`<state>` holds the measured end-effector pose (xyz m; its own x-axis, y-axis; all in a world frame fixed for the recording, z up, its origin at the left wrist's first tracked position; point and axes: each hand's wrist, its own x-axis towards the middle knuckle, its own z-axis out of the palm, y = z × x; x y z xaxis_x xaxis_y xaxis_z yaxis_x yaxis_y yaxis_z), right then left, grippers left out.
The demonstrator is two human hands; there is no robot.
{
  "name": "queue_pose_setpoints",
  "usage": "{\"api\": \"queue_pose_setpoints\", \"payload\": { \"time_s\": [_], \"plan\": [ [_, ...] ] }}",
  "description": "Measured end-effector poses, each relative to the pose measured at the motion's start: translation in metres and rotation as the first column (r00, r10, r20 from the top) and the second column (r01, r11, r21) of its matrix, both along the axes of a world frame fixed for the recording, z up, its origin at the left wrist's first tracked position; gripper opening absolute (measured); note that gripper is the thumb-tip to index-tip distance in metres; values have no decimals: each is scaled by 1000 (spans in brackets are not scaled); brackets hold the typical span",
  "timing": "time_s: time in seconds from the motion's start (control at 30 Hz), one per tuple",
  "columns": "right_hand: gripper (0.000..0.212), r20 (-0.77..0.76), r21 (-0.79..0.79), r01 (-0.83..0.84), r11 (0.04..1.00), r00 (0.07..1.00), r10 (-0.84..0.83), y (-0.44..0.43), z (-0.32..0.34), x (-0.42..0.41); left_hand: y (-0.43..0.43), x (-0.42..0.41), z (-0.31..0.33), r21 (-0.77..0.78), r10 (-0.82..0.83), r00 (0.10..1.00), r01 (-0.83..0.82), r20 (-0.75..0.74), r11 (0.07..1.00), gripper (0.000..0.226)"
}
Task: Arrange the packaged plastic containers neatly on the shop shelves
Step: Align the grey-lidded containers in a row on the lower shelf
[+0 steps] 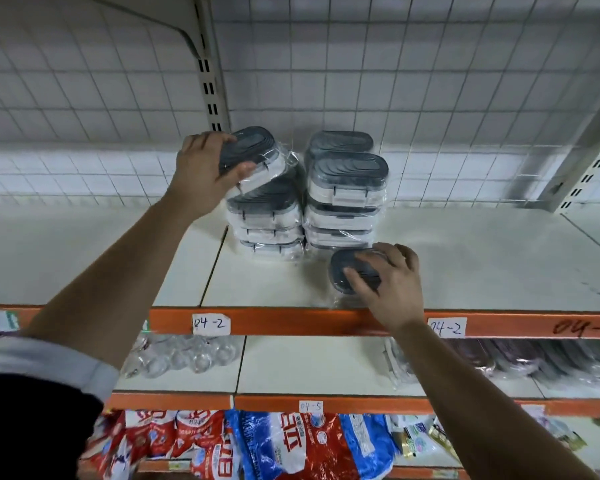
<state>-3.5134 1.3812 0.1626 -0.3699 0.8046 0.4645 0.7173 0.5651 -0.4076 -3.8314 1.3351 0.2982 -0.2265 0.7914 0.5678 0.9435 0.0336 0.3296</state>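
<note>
Two stacks of plastic-wrapped containers with grey lids stand side by side on the white upper shelf. My left hand grips a tilted grey-lidded container over the top of the left stack. The right stack is taller, with another container behind its top. In front of it, near the shelf's orange front edge, my right hand holds a smaller grey-lidded container lying on the shelf, fingers curled over the lid.
A wire grid backs the shelf, and a slotted upright stands behind the left stack. Paper labels reading 04-2 sit on the orange edge. The shelf below holds clear wrapped items and dark wrapped goods at right; coloured bags hang lower.
</note>
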Motion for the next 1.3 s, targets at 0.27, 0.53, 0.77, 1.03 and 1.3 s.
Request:
{"api": "queue_pose_setpoints", "payload": {
  "time_s": [0.27, 0.53, 0.77, 1.03, 1.3],
  "plan": [
    [70, 36, -92, -31, 995, 999, 34, 5, -2, 2, 75, -24, 19, -189, -127, 990, 113, -61, 975, 58],
    [66, 0, 5, -102, 995, 995, 102, 5, -2, 0, 102, -25, 12, -278, -189, 982, 187, 21, 942, 48],
    [64, 25, 69, -190, 979, 982, 189, 1, 1, 1, 91, -7, 4, -191, -22, 984, -12, -174, 982, 47],
    [65, 37, 7, -234, 972, 972, 233, 0, 3, 2, 20, 29, -34, 45, 26, 989, -19, -149, 999, 41],
    [57, -79, 248, -198, 948, 971, 224, -12, 4, 5, -56, 55, -114, 151, 104, 987, -85, -122, 985, 37]
  ]
}}
